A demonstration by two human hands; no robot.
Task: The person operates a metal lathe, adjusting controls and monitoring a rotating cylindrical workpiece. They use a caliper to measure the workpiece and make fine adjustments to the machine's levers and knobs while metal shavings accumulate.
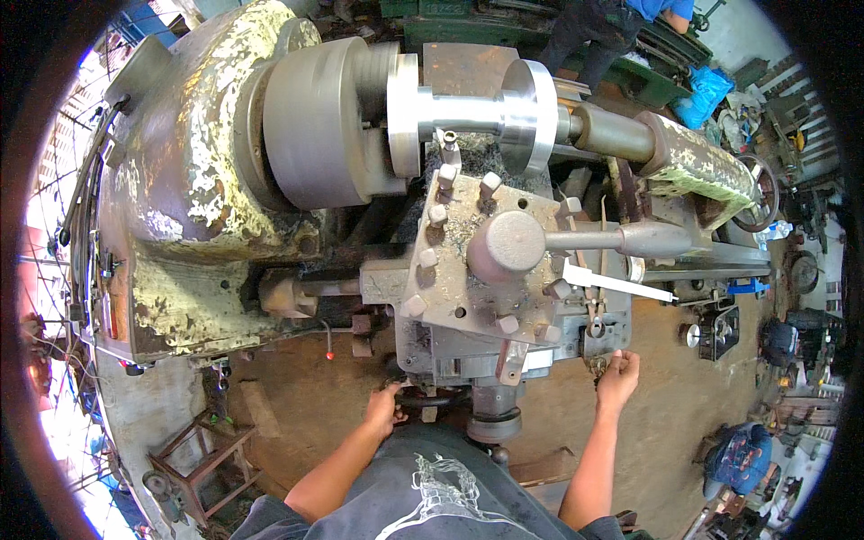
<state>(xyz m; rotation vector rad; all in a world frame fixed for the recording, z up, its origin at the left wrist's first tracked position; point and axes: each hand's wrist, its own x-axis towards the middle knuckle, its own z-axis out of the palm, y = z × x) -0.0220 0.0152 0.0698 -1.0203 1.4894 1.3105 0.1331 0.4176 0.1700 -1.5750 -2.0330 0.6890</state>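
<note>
A lathe fills the view. Its grey chuck (310, 126) is smeared as if spinning, and a shiny flanged metal workpiece (463, 112) runs from it to the tailstock (693, 162). Against the left flange stands a cutting tool (449, 148), clamped in the square tool post (441, 292) with its long clamp lever (576, 239). My left hand (382, 410) is closed on the rim of a dark handwheel (441, 399) at the front of the carriage. Beside the slide's right end, my right hand (617, 382) is closed; what its fingertips pinch is hidden.
A white caliper (621, 285) and a divider-like tool (594, 315) lie right of the tool post. A red-tipped lever (329, 351) sticks out below the bed. Left stands a metal frame stand (202, 468). One person (603, 36) is behind the lathe, another (740, 457) at lower right.
</note>
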